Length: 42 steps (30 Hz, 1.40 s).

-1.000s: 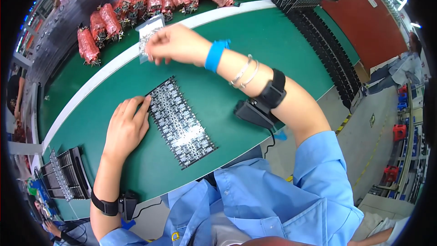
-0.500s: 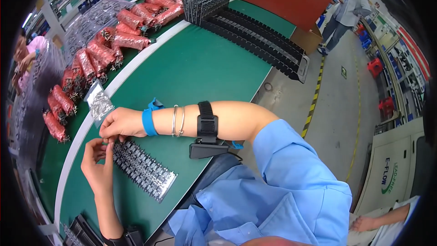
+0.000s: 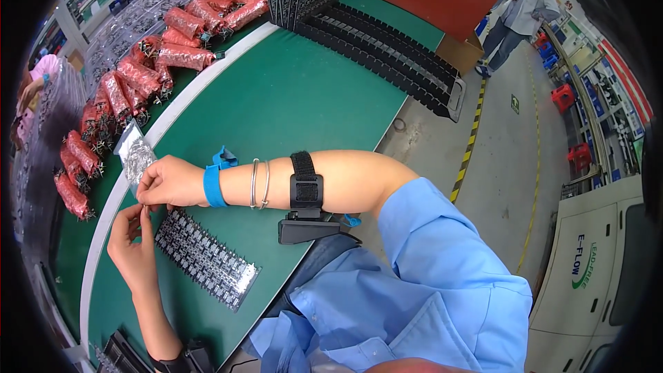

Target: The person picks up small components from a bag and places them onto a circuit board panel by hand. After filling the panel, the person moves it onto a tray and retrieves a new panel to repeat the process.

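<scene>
On the green workbench lies a dark circuit board panel (image 3: pixel 207 259), its surface covered with rows of small silvery parts. My right hand (image 3: pixel 173 182) reaches across from the right, fingertips pinched together over the panel's far left end. Just below it my left hand (image 3: pixel 132 243) is raised, thumb and fingers closed, its tips meeting those of the right hand. Whatever sits between the fingertips is too small or hidden to make out. A clear plastic bag (image 3: pixel 137 155) of small metal pieces lies right beside my right hand.
Red-wrapped bundles (image 3: pixel 138 77) line the bench's far left side, near clear trays (image 3: pixel 141 24). A black slotted rack (image 3: pixel 380 48) holding upright boards (image 3: pixel 304 0) stands at the back. Another black rack (image 3: pixel 121 352) sits at the lower left. A person (image 3: pixel 514 17) stands in the aisle.
The whole view has shifted slightly, so bench and hands appear a little further left. Both hands stay together at the panel's far end, fingertips still pinched.
</scene>
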Tool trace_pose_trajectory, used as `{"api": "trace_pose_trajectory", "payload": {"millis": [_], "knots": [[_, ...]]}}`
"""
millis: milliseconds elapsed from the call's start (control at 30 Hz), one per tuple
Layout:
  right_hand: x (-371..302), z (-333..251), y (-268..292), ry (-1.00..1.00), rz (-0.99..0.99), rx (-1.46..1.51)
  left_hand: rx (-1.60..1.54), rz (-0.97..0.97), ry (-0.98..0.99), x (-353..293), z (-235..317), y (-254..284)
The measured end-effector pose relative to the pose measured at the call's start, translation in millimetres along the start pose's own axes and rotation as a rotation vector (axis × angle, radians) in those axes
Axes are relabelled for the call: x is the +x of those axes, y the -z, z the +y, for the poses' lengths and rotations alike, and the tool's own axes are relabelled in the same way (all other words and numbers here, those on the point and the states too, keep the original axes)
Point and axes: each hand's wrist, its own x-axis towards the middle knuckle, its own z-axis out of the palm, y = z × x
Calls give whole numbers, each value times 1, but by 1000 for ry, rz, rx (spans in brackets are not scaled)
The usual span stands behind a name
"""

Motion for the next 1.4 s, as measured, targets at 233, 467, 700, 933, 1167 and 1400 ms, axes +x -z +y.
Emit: {"api": "trace_pose_trajectory", "payload": {"millis": [233, 467, 700, 933, 1167, 1400], "knots": [[4, 5, -4, -28, -40, -22, 171, 6, -85, -4, -4, 9], [15, -22, 34, 129, 30, -387, 10, 2, -3, -22, -5, 27], [80, -14, 58, 238, -17, -563, -358, 20, 234, -52, -27, 37], [87, -6, 32, 233, 28, -935, -500, -14, 279, -58, -26, 30], [93, -3, 36, 306, 120, -1086, -399, -69, 212, -55, -27, 28], [96, -8, 46, 316, 80, -1114, -365, -65, 170, -55, -24, 27]]}}
